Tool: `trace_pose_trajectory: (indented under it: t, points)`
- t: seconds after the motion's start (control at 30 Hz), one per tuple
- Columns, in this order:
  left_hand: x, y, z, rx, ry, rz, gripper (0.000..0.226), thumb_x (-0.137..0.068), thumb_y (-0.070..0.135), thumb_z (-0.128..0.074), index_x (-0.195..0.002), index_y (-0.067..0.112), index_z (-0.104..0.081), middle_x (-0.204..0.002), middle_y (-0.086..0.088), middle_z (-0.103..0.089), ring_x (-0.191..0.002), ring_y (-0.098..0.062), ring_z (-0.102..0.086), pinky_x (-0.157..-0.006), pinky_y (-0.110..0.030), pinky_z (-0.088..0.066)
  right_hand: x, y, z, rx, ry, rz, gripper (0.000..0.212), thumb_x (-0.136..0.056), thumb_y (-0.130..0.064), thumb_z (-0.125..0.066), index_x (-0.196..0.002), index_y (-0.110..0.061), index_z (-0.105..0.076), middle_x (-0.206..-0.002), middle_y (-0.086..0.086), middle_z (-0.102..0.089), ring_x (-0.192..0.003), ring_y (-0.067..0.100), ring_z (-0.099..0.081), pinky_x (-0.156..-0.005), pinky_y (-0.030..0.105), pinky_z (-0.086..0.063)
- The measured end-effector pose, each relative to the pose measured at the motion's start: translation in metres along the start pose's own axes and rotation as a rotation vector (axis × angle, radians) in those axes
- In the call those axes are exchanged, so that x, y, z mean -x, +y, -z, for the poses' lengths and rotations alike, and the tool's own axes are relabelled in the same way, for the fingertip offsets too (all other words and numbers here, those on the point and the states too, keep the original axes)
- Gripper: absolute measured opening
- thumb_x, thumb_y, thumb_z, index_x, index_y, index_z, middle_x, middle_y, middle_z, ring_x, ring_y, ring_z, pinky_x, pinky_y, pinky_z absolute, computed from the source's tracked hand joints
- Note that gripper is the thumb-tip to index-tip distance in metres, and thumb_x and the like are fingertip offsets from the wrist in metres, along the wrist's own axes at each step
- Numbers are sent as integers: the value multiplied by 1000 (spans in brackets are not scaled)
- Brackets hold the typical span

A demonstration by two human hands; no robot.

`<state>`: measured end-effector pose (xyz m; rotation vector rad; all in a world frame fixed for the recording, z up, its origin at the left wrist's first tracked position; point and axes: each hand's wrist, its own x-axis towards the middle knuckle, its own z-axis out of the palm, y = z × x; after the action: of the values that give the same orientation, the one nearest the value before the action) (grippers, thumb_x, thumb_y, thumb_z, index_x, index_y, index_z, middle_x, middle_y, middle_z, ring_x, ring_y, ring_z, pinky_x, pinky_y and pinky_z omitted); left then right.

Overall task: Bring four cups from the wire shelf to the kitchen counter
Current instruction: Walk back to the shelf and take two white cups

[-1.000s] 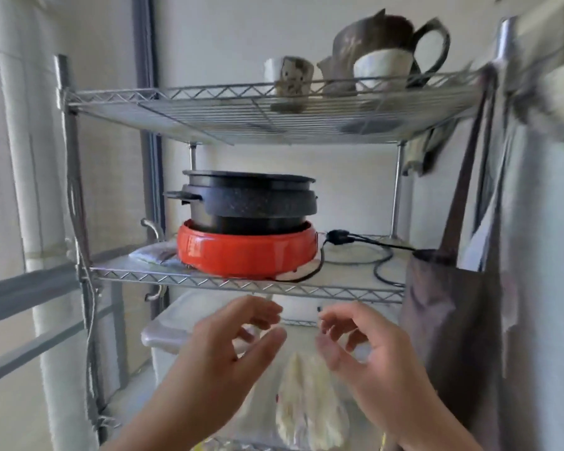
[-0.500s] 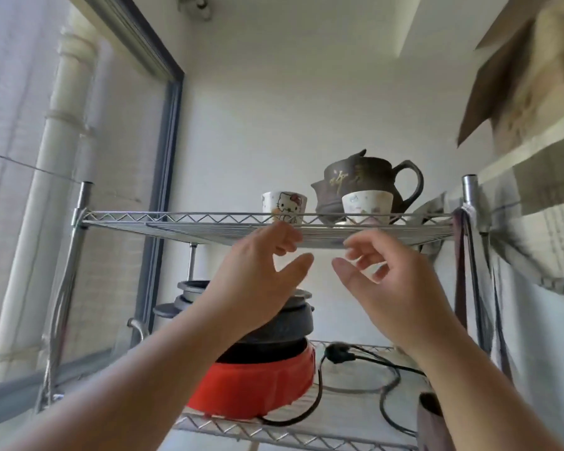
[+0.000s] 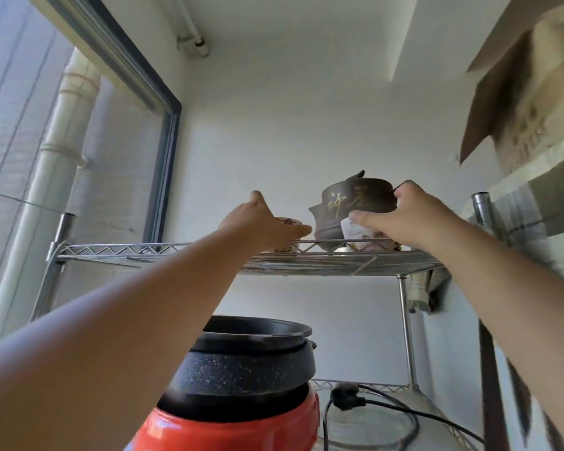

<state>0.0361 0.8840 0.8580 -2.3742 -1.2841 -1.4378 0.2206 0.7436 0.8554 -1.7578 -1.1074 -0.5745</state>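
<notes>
Two small white cups stand on the top tier of the wire shelf [image 3: 176, 255]. My left hand [image 3: 261, 222] wraps around the left cup [image 3: 288, 222], which has a cartoon print; only its rim and base show. My right hand [image 3: 407, 219] wraps around the right cup [image 3: 355, 234], thumb on its front, fingers behind it. A brown teapot [image 3: 355, 203] with gold characters stands just behind the right cup. Both cups still sit on the shelf wires.
On the tier below stands a dark pot [image 3: 251, 362] on a red electric cooker [image 3: 235, 424], with a black plug and cable [image 3: 349, 398] beside it. A window frame [image 3: 163, 151] is on the left; cloth and a cardboard box [image 3: 518, 102] are on the right.
Both hands rose from below the top tier to the cups and closed around them. The camera tilted further up.
</notes>
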Motion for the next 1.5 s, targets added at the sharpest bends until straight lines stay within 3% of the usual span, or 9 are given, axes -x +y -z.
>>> trace_pose_trajectory:
  t: [0.17, 0.43, 0.53, 0.67, 0.8, 0.93, 1.1, 1.2, 1.5]
  points:
    - [-17, -3, 2, 49, -177, 91, 80, -57, 78, -69, -94, 9, -57, -76, -3, -64, -61, -15, -61, -40, -15, -40, -21, -10, 1, 142, -182, -82, 67, -50, -79, -70, -67, -16, -54, -81, 4, -62, -76, 24, -62, -59, 28, -43]
    - [-16, -7, -2, 276, -147, 107, 60, -60, 59, -80, -86, 8, -60, -79, -6, -61, -66, -19, -56, -60, -25, -45, -26, -13, -4, 18, -315, -132, 41, -60, -56, -79, -67, -19, -63, -53, 0, -71, -52, 17, -66, -56, 27, -42]
    - [-13, -6, 4, 471, -69, 127, 63, -62, 50, -85, -101, 6, -61, -86, -6, -64, -75, -18, -60, -59, -26, -45, -26, -11, -1, -133, -158, -141, 50, -46, -55, -83, -71, -19, -59, -72, 4, -67, -62, 20, -62, -53, 27, -43]
    - [-9, -6, 18, 741, -15, 66, 46, -64, 42, -87, -94, 11, -69, -96, -11, -73, -86, -23, -68, -75, -34, -55, -26, -13, 3, -503, -127, -128, 75, -43, -43, -90, -107, -14, -62, -103, 6, -68, -89, 25, -69, -74, 42, -60]
    - [1, -3, 33, 941, -29, -74, 25, -66, 28, -88, -81, 19, -71, -86, -5, -74, -77, -16, -69, -83, -39, -58, -13, -21, 7, -699, -161, -2, 55, -55, -35, -90, -101, -16, -68, -96, 5, -75, -73, 14, -76, -67, 31, -59]
    - [23, -3, 43, 1078, -104, -168, 17, -73, 18, -83, -85, 16, -71, -90, -8, -75, -84, -18, -72, -92, -41, -56, 19, -26, 10, -864, -175, 119, 38, -62, -20, -89, -92, -10, -67, -95, 8, -74, -85, 23, -75, -67, 31, -60]
    - [63, -22, 44, 1178, -174, -255, 14, -70, 17, -82, -81, 23, -76, -80, 5, -78, -81, -14, -74, -93, -47, -54, 67, -23, 15, -960, -110, 188, 59, -53, -27, -91, -103, -13, -66, -103, 5, -72, -92, 22, -73, -63, 29, -60]
    - [85, -40, 35, 1237, -254, -281, 32, -64, 20, -83, -95, 22, -72, -88, 0, -78, -92, -21, -73, -82, -40, -59, 97, -14, 13, -920, -35, 173, 66, -40, -36, -95, -97, -26, -63, -100, -2, -70, -97, 19, -70, -72, 35, -61]
    - [174, -77, -10, 1390, -429, -216, 64, -45, 31, -95, -104, 25, -71, -100, -6, -76, -100, -24, -71, -76, -33, -59, 213, 37, -8, -844, -81, 38, 80, -44, -32, -92, -115, -17, -59, -110, 5, -69, -103, 23, -67, -78, 39, -60]
